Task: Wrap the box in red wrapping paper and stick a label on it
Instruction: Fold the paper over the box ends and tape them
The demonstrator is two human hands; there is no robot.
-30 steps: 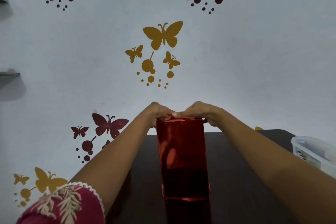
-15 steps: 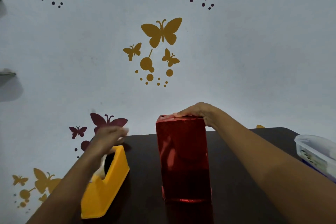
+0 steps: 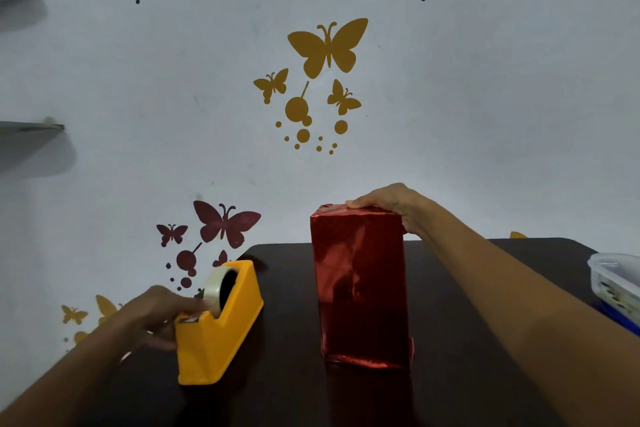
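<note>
The tall box (image 3: 362, 288), covered in shiny red wrapping paper, stands upright on the dark table (image 3: 287, 388). My right hand (image 3: 391, 204) lies on the box's top far edge, fingers flat and pressing the folded paper down. To the left stands a yellow tape dispenser (image 3: 216, 329) with a roll of clear tape (image 3: 216, 288). My left hand (image 3: 156, 315) is at the dispenser's near end, its fingers pinching the tape between the roll and the cutter. No label is in view.
A clear plastic container (image 3: 614, 279) sits at the table's right edge. A wall with butterfly stickers rises right behind the table. Two small shelves (image 3: 31, 126) jut out at the far left.
My left hand left the top of the box, moved left and down to the tape dispenser, and now pinches the tape. My right hand stayed on the box top.
</note>
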